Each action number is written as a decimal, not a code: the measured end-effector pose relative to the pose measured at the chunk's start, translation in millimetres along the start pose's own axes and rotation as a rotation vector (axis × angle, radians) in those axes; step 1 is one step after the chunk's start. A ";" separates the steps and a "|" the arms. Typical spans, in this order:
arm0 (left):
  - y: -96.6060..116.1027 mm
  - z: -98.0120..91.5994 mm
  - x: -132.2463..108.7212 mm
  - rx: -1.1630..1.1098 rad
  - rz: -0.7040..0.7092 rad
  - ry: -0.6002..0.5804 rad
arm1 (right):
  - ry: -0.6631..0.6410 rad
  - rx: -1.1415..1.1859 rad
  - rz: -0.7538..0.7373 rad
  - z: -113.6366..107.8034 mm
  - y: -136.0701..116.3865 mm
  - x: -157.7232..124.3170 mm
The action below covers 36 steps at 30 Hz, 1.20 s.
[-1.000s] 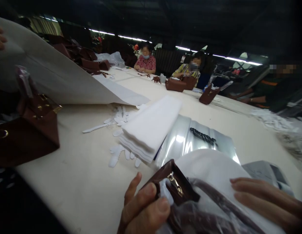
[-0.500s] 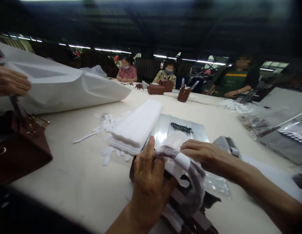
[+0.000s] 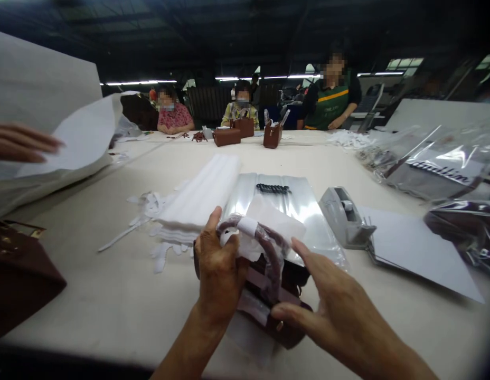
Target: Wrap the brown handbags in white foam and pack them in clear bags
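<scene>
A dark brown handbag [image 3: 294,338] stands at the table's front, its looped handle [image 3: 273,272] wrapped in clear film with a white band around it. My left hand [image 3: 219,258] grips the bag's left end, thumb bent in beside the handle. With thumb and fingers spread wide, my right hand [image 3: 328,303] spans the right end, its thumb on the front. White paper shows at the bag's opening. Behind the bag lie clear plastic bags [image 3: 245,184] with black lettering, and a stack of white foam sheets [image 3: 201,195] beside them.
A grey tape dispenser [image 3: 342,216] and white cards [image 3: 423,248] lie right. Filled plastic bags [image 3: 439,169] sit farther right. At left, a co-worker's hand [image 3: 23,142] is by a white sheet [image 3: 86,126], above another brown handbag [image 3: 23,285]. Several people stand or sit across the table.
My right hand has moved from behind the handle to the bag's right end. The handbag sits more upright. At left, the co-worker's large white sheet has shifted. My view has turned right.
</scene>
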<state>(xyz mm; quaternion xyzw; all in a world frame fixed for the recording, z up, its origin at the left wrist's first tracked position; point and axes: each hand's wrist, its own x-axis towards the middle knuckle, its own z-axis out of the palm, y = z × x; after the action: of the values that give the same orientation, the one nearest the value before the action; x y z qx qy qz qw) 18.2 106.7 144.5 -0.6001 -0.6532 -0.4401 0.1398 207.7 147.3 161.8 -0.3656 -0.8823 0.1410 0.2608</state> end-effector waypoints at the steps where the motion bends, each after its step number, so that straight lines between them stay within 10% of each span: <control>1: -0.1 0.1 0.2 -0.012 -0.002 0.002 | -0.001 -0.002 0.042 8.4 -2.1 -7.2; 15: -4.5 -4.5 -3.4 -0.030 0.090 0.043 | 0.239 -0.001 0.143 47.8 -11.6 -14.4; 26: 14.8 -63.9 -46.0 0.140 0.276 0.020 | 0.130 -0.033 0.186 47.8 -5.1 -2.8; 31: 3.4 -95.9 -68.2 0.099 0.414 -0.127 | 0.106 -0.005 0.169 46.4 -4.3 1.4; 36: -17.3 -105.4 -106.5 0.056 0.368 -0.034 | 0.198 0.024 0.167 51.3 -4.6 -2.9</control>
<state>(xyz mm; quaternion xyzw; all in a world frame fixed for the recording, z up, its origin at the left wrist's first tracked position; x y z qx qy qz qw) -8.2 -40.0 122.2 -0.7127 -0.5466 -0.3786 0.2233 177.9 139.0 120.6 -0.4468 -0.8169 0.1361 0.3383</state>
